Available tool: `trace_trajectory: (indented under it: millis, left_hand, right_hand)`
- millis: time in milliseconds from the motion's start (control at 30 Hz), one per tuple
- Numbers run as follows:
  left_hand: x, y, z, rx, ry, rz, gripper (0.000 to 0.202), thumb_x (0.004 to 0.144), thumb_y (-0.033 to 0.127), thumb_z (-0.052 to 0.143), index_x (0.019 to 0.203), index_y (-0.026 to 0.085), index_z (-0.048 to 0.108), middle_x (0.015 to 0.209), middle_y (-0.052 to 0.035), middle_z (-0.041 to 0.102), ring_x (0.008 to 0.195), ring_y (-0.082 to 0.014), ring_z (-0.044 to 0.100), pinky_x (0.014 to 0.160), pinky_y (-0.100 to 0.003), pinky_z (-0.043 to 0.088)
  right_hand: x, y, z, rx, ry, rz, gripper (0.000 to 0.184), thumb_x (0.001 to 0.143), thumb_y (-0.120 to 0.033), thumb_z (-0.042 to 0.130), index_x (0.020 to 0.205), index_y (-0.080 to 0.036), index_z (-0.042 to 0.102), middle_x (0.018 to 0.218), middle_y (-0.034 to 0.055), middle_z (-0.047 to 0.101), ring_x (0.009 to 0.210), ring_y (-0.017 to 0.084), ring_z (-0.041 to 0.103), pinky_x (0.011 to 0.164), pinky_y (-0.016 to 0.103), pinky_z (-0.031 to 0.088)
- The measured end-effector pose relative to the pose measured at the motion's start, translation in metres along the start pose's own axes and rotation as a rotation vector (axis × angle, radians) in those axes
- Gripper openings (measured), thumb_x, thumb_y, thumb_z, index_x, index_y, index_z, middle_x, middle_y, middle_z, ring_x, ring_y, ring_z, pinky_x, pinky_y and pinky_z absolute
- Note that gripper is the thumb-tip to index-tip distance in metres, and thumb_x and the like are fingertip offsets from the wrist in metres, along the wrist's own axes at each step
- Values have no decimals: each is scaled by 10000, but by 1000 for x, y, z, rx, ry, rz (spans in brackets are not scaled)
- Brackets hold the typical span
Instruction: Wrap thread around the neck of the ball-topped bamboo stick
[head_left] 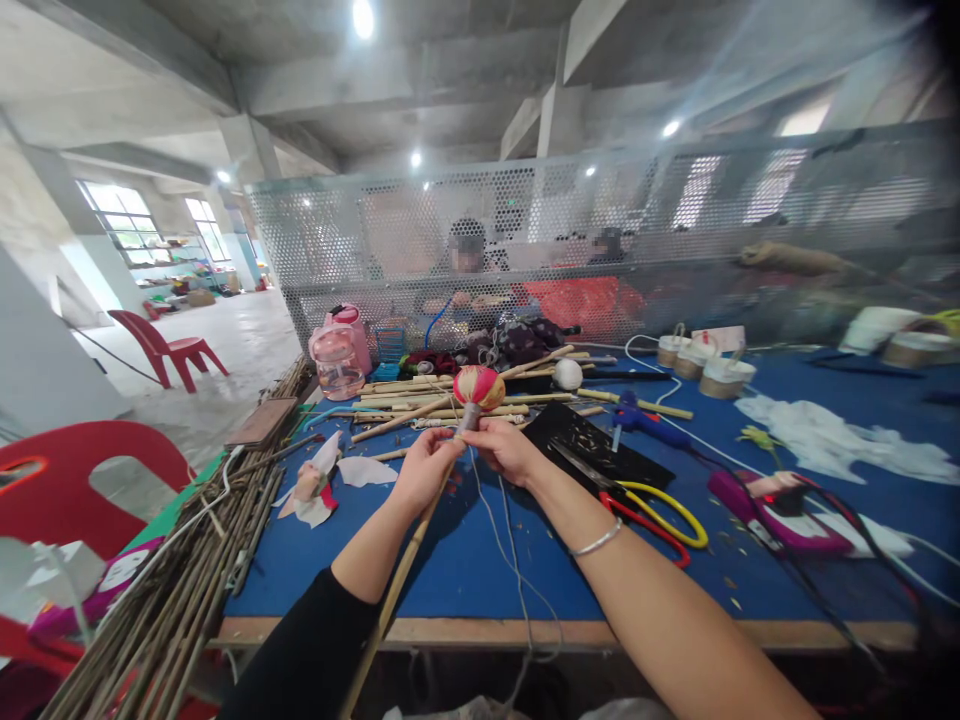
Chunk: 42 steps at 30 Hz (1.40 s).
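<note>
A long bamboo stick [405, 570] slants up from the table's front edge. At its top sits a round head [478, 387] covered in red and cream fabric, with a greyish wrapped neck [469, 418] beneath. My left hand [427, 468] is closed round the stick just below the neck. Against the neck's right side, my right hand [504, 450] pinches with thumb and fingers; exactly what lies between them is hidden. A thin pale string [491, 515] hangs from the hands over the table edge. Fabric petal scraps [319, 490] lie to the left.
On the blue table [457, 590] are scissors [652, 520] with red and yellow handles, a blue glue gun [649, 420], a purple power strip [780, 515] and a white ball [568, 375]. Sticks [172, 590] pile at left. A perforated metal screen [405, 240] stands behind; people sit beyond it.
</note>
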<state>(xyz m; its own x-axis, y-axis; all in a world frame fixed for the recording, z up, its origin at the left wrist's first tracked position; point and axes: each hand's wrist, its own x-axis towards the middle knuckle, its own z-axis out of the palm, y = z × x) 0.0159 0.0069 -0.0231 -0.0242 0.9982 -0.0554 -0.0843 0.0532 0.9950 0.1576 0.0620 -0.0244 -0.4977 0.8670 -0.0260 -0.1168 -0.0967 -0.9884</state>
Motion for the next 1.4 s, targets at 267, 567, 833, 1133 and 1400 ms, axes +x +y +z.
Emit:
trace_trajectory:
  millis: [267,567,833,1133,1400]
  left_hand:
    - [3,-3,-2,120,160,172,296,647,288,745,848,148,578,535,60,542,335,-49,416,321,-169,295]
    - [5,-1,-6,77,191,170,347,640,308,750,893,138,584,476,78,503,331,-57,394,324,-179,279]
    - [-5,7,0,-228,21,178,447,582,379,793,876,151,545,474,94,462,344,-34,365,315,-153,251]
    - [-1,3,0,-369,-243,-109,392,667,475,719,793,132,578,630,-4,583,365,-13,395,314,-132,278]
    - [-3,-3,4,145,69,164,464,658,381,746,1006,168,523,823,-5,609,453,-59,529,383,-178,404]
  right_hand:
    - [0,-4,0,-17,33,-39,336,630,-440,733,687,-167,544,428,-104,347,341,24,188,349,216,60]
    - [-2,-8,0,1,84,-87,322,548,-371,777,635,-165,545,407,-107,347,342,23,199,356,209,71]
    - [-5,-12,4,122,-3,-48,395,536,-379,801,614,-186,465,389,-126,283,342,18,143,348,204,48]
    - [-3,-8,1,184,-195,-44,388,613,-398,770,835,-158,562,459,-107,393,357,17,125,345,188,44]
    - [1,-1,-2,-1,-18,5,297,640,-384,735,667,-151,553,377,-108,291,325,27,148,346,228,37]
